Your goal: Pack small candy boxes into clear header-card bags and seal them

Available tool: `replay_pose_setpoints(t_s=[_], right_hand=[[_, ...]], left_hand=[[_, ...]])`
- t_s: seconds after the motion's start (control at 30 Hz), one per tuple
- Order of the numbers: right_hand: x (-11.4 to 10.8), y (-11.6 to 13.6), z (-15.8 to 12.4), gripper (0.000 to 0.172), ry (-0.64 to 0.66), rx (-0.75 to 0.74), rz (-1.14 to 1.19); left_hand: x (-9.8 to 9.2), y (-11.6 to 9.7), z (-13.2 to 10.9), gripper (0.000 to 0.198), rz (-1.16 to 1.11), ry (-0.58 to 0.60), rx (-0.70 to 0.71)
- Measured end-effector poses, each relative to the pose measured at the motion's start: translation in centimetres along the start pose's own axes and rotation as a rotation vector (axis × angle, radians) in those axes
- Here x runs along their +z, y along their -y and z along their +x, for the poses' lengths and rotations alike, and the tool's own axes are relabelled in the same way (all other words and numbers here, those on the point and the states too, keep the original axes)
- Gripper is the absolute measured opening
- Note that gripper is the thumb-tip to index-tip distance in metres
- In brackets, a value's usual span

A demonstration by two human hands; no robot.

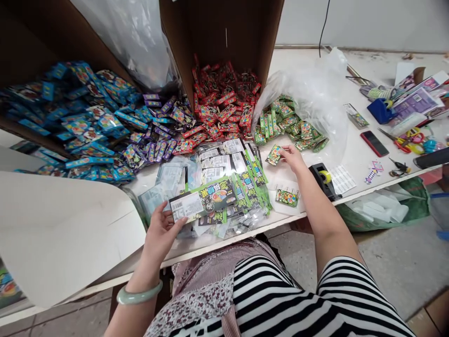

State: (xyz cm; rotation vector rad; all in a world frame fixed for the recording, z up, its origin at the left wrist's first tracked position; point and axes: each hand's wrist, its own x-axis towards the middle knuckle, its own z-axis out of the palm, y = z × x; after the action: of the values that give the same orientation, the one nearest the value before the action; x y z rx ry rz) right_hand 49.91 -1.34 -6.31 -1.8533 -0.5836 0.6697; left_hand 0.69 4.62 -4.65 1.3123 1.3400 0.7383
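Note:
My left hand (162, 232) grips a long green printed bag (203, 200) by its left end, above a pile of the same bags (231, 187) near the table's front edge. My right hand (292, 156) reaches out to the right and pinches a small green packet (274, 155) just off the table. Beyond it lies a heap of green packets (287, 124) on clear plastic. Another green packet (286, 197) lies on a white sheet near the front edge. A jade bangle (139, 296) is on my left wrist.
Heaps of red packets (224, 105), purple packets (157, 135) and blue packets (80, 117) spill from cardboard boxes at the back. A tape dispenser (324, 180), a red phone (374, 143), scissors (407, 139) and boxes lie to the right. A white card flap (63, 234) covers the left.

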Motion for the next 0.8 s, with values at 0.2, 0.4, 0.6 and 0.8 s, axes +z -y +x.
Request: replay_pose_setpoints(t_s=[0.2,0.4,0.6,0.8], right_hand=[[-0.1,-0.2,-0.9,0.038,0.011,-0.046,0.034],[-0.1,0.3,-1.1,0.046,0.022,-0.072,0.014],[-0.2,0.8,-1.4,0.039,0.007,-0.09,-0.094],[-0.5,1.7,-0.8,0.029,-0.117,-0.168,-0.407]], left_hand=[[-0.7,-0.3,-0.2,0.091,0.248,-0.002,0.122],[-0.8,-1.5,-0.2,0.07,0.466,0.022,0.497],[0.0,-2.9,2.1,0.09,0.683,0.414,0.626],[0.2,-2.5,3.8,0.083,0.796,0.575,0.627]])
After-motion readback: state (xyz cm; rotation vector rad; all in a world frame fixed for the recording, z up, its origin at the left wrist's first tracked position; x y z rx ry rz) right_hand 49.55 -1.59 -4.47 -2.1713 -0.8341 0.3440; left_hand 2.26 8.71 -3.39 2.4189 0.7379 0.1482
